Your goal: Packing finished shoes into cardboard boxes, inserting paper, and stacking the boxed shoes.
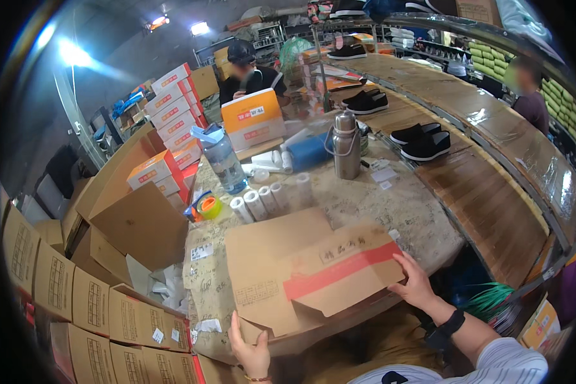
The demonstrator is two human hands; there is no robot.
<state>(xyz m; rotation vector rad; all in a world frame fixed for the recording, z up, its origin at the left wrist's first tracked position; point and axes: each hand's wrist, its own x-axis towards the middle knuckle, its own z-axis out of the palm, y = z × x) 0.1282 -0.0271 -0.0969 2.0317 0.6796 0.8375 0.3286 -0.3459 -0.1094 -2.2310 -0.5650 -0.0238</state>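
A flattened cardboard box (262, 256) with a red stripe lies tilted over the near part of the table, its flaps partly spread. My left hand (252, 353) holds its lower left corner, thumb and fingers on either side of the edge. At the right end, my right hand (417, 281) grips the edge, thumb below and fingers on top. Beyond the cardboard stand several white rolls (255, 205), with a roll of yellow-green tape (208, 206) to their left.
A blue water bottle (225, 163) and a steel flask (347, 150) stand farther back on the table (416, 211). Stacked cartons (89, 301) crowd the left. Black shoes (425, 146) sit on a wooden rack at right. A person (256, 77) works behind an orange-and-white box (255, 125).
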